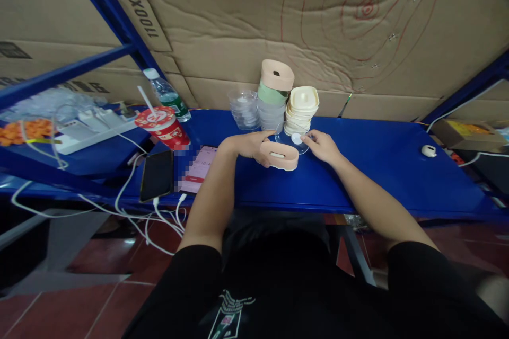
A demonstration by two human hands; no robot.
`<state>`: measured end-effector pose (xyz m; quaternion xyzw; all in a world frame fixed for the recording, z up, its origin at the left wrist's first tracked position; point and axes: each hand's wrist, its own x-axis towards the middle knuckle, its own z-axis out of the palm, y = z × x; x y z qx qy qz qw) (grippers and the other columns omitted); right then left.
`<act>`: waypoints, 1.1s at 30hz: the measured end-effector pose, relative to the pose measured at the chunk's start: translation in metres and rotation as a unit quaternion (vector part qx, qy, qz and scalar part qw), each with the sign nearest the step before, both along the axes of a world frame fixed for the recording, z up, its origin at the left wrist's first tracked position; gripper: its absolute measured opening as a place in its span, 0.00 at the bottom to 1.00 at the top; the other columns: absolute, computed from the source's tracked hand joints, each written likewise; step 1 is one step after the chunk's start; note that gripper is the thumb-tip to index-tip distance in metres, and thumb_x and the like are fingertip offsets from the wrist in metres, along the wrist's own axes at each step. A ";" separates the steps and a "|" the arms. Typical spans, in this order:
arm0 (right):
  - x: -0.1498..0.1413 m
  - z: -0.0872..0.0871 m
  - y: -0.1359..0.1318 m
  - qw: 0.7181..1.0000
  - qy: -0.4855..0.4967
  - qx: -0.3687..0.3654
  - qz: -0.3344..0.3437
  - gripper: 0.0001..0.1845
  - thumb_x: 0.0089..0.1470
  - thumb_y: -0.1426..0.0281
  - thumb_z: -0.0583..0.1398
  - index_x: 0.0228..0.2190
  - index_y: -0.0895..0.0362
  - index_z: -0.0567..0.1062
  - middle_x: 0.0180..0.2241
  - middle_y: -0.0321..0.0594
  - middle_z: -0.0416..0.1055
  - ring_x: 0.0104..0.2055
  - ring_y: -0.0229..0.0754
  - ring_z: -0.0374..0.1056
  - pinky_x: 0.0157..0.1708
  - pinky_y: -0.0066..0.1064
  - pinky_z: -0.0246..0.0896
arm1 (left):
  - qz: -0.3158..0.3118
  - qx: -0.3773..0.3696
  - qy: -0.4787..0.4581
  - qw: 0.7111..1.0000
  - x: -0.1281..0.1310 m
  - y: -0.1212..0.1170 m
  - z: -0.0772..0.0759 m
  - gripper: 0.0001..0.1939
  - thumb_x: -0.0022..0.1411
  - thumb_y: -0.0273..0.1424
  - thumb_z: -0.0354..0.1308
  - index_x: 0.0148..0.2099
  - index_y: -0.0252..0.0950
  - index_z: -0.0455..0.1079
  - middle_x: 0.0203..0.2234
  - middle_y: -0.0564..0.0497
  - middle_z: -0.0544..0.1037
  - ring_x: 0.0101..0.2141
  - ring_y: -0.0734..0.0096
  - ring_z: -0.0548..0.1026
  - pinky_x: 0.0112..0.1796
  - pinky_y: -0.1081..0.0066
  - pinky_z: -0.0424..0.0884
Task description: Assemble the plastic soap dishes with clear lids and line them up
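Note:
My left hand is closed around the left end of a peach plastic cover with a slot in its top, just above the blue table. In my right hand, thumb and fingers pinch the rim of a clear plastic bowl with a white round patch. The bowl is behind the cover and partly hidden by it. Beyond my hands stand a stack of clear bowls, a stack of grey, green and peach pieces topped by another peach cover, and a stack of cream lids.
Left of my hands, a red paper cup with a straw and a water bottle stand near two phones, one dark and one lit. White cables hang over the edge. A small white object lies far right. Cardboard backs the table.

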<state>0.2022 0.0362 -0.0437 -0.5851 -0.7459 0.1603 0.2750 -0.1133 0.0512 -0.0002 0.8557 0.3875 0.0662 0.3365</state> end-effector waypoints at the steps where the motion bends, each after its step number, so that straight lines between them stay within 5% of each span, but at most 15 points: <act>1: 0.001 0.000 0.001 1.000 0.001 0.001 -0.001 0.25 0.65 0.46 0.60 0.43 0.54 0.82 0.31 0.41 0.81 0.34 0.48 0.75 0.33 0.34 0.59 | 0.000 -0.005 0.017 1.000 0.002 0.000 0.000 0.73 0.40 0.47 0.80 0.82 0.34 0.50 0.67 0.34 0.76 0.65 0.37 0.75 0.62 0.50 0.72; 6: 0.010 -0.001 0.006 0.999 -0.001 0.038 0.007 0.29 0.66 0.54 0.62 0.61 0.56 0.77 0.31 0.40 0.82 0.33 0.49 0.77 0.36 0.37 0.64 | -0.036 -0.001 0.014 0.999 0.011 0.000 -0.003 0.71 0.39 0.49 0.81 0.81 0.40 0.54 0.71 0.36 0.71 0.67 0.37 0.72 0.64 0.50 0.69; 15: 0.008 -0.005 0.006 0.998 0.030 0.036 0.035 0.28 0.65 0.53 0.63 0.58 0.56 0.79 0.34 0.42 0.84 0.35 0.49 0.80 0.39 0.38 0.69 | -0.058 -0.086 -0.026 0.994 0.015 -0.014 0.013 0.57 0.46 0.46 0.80 0.75 0.39 0.64 0.53 0.42 0.84 0.48 0.52 0.84 0.48 0.59 0.78; 19: 0.005 0.003 -0.001 0.993 0.087 0.049 0.055 0.35 0.63 0.40 0.61 0.54 0.56 0.81 0.32 0.43 0.82 0.33 0.48 0.77 0.38 0.39 0.70 | -0.059 -0.077 -0.085 0.992 0.014 -0.017 0.017 0.49 0.49 0.46 0.79 0.71 0.38 0.69 0.49 0.44 0.84 0.46 0.55 0.84 0.46 0.61 0.78; 24: 0.003 0.007 -0.011 0.951 0.260 -0.037 0.160 0.53 0.56 0.24 0.51 0.56 0.54 0.80 0.27 0.38 0.76 0.23 0.42 0.71 0.22 0.33 0.64 | 0.002 -0.066 -0.164 0.984 0.015 -0.016 0.015 0.48 0.50 0.45 0.78 0.70 0.35 0.69 0.58 0.36 0.80 0.50 0.53 0.83 0.46 0.60 0.80; 29: -0.005 0.004 -0.014 0.912 0.340 -0.077 0.215 0.64 0.42 0.24 0.66 0.67 0.52 0.69 0.37 0.41 0.80 0.30 0.44 0.77 0.20 0.31 0.70 | 0.039 0.012 -0.224 0.974 0.020 -0.011 0.011 0.45 0.49 0.46 0.79 0.65 0.34 0.72 0.59 0.37 0.80 0.55 0.47 0.80 0.51 0.56 0.79; 33: -0.010 0.006 -0.013 0.906 0.371 -0.073 0.188 0.59 0.41 0.35 0.75 0.65 0.53 0.71 0.45 0.46 0.82 0.35 0.46 0.79 0.24 0.32 0.75 | 0.033 0.051 -0.264 0.963 0.022 -0.010 0.012 0.44 0.49 0.49 0.79 0.63 0.34 0.74 0.58 0.39 0.82 0.56 0.47 0.80 0.56 0.54 0.78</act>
